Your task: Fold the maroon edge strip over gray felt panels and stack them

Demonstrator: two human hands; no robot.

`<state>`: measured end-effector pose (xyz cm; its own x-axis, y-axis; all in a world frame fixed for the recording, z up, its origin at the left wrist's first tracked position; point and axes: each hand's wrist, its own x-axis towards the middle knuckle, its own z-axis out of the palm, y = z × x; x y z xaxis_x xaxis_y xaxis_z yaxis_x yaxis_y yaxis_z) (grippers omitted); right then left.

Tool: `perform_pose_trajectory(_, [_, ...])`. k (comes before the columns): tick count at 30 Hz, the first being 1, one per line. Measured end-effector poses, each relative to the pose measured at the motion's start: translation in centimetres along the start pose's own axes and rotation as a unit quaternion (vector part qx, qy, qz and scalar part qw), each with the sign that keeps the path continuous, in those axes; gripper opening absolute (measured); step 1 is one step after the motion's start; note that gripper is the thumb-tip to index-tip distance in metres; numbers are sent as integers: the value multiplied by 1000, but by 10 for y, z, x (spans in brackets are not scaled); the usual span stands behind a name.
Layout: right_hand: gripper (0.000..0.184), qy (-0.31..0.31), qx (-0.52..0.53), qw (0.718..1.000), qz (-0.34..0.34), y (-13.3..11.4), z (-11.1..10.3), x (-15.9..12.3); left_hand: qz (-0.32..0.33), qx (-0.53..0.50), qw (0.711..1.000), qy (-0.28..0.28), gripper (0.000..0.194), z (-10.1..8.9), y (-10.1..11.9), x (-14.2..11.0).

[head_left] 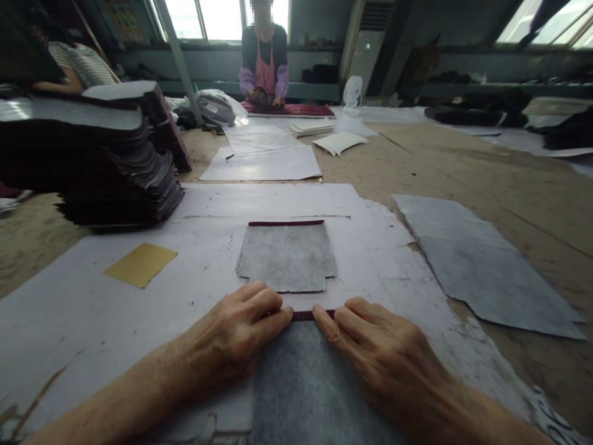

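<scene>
A grey-backed fabric piece (310, 383) lies in front of me, its far edge turned over into a narrow maroon strip. My left hand (241, 324) presses the left end of that fold, with the fingers curled and the thumb near the tips. On the right end, my right hand (384, 340) has its fingers bent and index fingertip down on the strip. Just beyond both hands rests a smaller grey fabric panel (287, 253) with a maroon folded far edge and notched near corners. The near end of the held piece runs out of view.
A tall stack of dark fabric pieces (120, 167) stands at left, near a yellow card (141, 264). Another grey fabric piece (486, 266) lies at right, partly over the worn white sheet (370, 247). Across the table, a person in a pink apron (265, 71) handles maroon material.
</scene>
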<state>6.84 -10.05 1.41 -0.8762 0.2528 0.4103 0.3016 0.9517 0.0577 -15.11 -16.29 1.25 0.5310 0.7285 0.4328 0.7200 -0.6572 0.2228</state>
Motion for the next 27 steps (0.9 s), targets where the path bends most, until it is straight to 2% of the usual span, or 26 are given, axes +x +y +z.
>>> perform_pose_trajectory(3, [37,-29,-70,997,-29,-8,-4,7,21,47,998,-36,27,1,3,2])
perform_pose_trajectory(6, [36,-9,-117,993,-25,-16,-4,17,29,72,996,-52,25,2,5,4])
perform_pose_trajectory(9, [35,19,-45,999,-11,-20,0,25,26,73,995,-57,24,2,5,4])
perform_pose_trajectory(11, [35,16,24,1000,-8,-20,4,26,29,76,995,-59,23,-1,3,1])
perform_pose_trajectory(14, [34,19,68,997,-21,-16,10,23,33,67,997,-28,24,-6,-1,-8])
perform_pose_trajectory(18, [35,23,94,995,-25,-11,14,22,10,46,999,17,27,-10,-6,-20])
perform_pose_trajectory(24, [42,-19,83,996,-33,-10,13,30,-3,81,996,28,27,-13,0,-29])
perform_pose_trajectory(27, [49,-24,71,996,-43,-10,12,34,-25,64,998,3,28,-15,8,-35])
